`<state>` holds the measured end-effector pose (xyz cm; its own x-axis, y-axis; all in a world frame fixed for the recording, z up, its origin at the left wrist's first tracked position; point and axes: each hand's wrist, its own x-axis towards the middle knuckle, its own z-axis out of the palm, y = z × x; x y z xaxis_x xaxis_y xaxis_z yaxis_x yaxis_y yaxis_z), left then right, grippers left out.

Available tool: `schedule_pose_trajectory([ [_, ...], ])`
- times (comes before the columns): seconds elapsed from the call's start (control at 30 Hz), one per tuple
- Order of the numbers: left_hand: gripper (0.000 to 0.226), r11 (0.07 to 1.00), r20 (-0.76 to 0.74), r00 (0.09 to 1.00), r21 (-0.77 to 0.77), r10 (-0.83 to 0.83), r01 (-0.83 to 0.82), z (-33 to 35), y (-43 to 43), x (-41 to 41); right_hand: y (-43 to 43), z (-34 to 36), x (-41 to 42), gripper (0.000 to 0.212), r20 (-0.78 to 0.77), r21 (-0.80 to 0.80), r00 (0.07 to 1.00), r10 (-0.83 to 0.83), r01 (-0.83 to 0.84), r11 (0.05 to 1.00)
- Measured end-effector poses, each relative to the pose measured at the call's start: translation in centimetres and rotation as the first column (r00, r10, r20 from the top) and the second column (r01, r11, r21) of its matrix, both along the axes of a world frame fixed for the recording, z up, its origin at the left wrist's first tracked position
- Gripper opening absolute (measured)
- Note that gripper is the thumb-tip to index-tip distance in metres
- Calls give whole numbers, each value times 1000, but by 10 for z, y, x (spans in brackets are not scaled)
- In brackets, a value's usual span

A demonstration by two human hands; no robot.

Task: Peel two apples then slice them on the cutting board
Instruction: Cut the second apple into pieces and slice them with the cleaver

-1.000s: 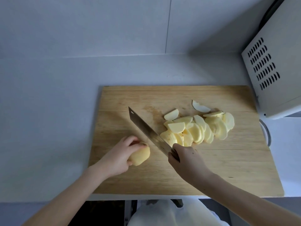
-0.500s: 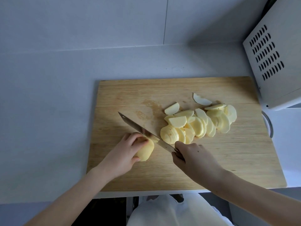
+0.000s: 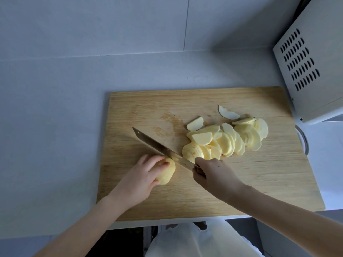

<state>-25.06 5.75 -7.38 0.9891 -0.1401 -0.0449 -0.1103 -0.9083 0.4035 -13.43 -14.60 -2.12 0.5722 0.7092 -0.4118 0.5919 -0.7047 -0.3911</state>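
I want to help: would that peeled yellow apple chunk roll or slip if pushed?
Probably slippery: the peeled pale-yellow apple chunk shows bare, moist-looking flesh. Its rounded side might rock or roll, likely why the left hand grips it on the wooden cutting board. It seems firm; the cut apple slices keep their shape.

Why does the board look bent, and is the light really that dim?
Head view: the wide-angle lens bows the edges of the cutting board and tilts the white appliance. Also in the head view, the light is dim, cool and even, with soft shadows and no harsh glare, only a dull sheen on the knife. The apple slices look slightly soft.
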Motion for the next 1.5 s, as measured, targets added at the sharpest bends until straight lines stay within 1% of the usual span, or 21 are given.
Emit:
schedule_pose_trajectory([
  [0.07,71,1000,18,1000,-1,-17,17,-2,1,-1,-7,9,-3,41,18,19,1000,-18,17,1000],
  [0.1,70,1000,24,999,3,-23,22,-3,0,-2,-10,14,-5,39,35,13,999,-12,11,1000],
  [0.23,64,999,55,998,26,-25,24,-3,-1,-1,-14,23,-9,22,83,-10,996,31,-30,999],
  [0.4,65,1000,63,998,8,-23,23,-4,0,-1,-2,16,-10,18,88,-62,994,59,-53,997],
  [0.53,64,1000,69,998,-19,-15,16,-3,-1,-3,6,-7,-11,20,35,-45,999,10,-8,999],
  [0.63,62,1000,72,997,-14,-21,22,-2,-2,-3,2,-6,-8,27,-7,-7,999,-35,35,999],
  [0.73,62,1000,70,997,0,-19,19,-3,-1,-4,-10,6,-10,27,19,26,998,-56,55,998],
  [0.9,65,999,78,996,27,-34,32,-5,0,-2,-18,19,-17,20,80,-7,997,1,-1,1000],
  [1.03,65,999,82,996,33,-28,25,-3,-1,-2,-9,18,-13,19,69,-22,997,23,-22,1000],
  [1.1,64,1000,79,997,16,-23,22,-3,-1,-2,-1,8,-13,20,46,-26,999,22,-21,999],
  [1.23,61,1000,84,996,0,-26,26,-3,-2,-4,8,-12,-12,38,1,6,1000,-31,31,999],
  [1.3,60,999,90,995,6,-33,32,-4,-1,-5,4,-8,-13,40,-4,28,999,-49,49,998],
  [1.37,60,999,101,994,16,-36,35,-6,0,-6,-4,2,-14,41,14,68,998,-60,59,996],
  [1.5,60,999,123,992,27,-33,29,-9,-2,-9,-14,16,-20,38,87,107,996,-36,26,994],
])
